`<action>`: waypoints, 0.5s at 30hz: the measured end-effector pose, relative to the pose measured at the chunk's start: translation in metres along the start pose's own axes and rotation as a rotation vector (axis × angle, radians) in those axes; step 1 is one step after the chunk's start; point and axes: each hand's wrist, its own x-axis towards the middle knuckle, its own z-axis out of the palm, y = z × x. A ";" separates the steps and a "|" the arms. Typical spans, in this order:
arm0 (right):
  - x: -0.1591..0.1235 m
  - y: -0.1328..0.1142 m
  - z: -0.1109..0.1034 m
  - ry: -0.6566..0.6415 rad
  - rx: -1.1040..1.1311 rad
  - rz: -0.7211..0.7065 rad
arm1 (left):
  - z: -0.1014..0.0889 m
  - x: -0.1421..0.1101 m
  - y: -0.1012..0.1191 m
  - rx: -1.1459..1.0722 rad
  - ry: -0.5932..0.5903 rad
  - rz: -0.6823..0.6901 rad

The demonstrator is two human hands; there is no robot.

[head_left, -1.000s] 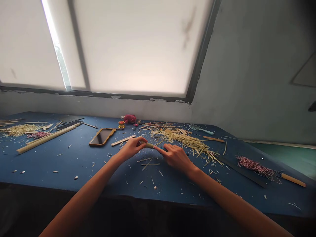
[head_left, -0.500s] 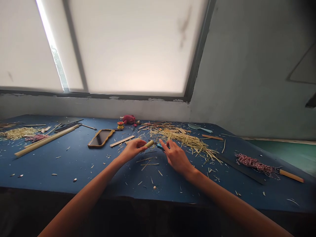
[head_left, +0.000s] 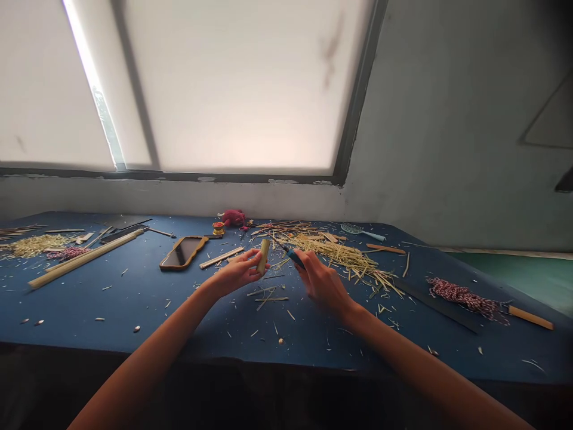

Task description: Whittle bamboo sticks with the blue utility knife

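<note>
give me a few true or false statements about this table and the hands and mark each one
1. The left hand holds a short bamboo piece. True.
2. The right hand is empty. False: it holds a blue-handled tool.
3. The phone lies face down. False: its dark screen faces up.
4. Red-and-white twine lies on the blue tabletop, to the right of the hands. True.
5. The two hands are touching. False: there is a gap between them.
</note>
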 end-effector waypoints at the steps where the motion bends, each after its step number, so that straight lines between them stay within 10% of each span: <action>1: 0.000 -0.002 0.001 -0.009 -0.017 -0.008 | 0.000 0.001 -0.001 -0.051 0.028 -0.015; 15: -0.002 -0.008 0.006 -0.178 0.011 0.120 | 0.004 0.007 -0.010 -0.280 -0.048 -0.231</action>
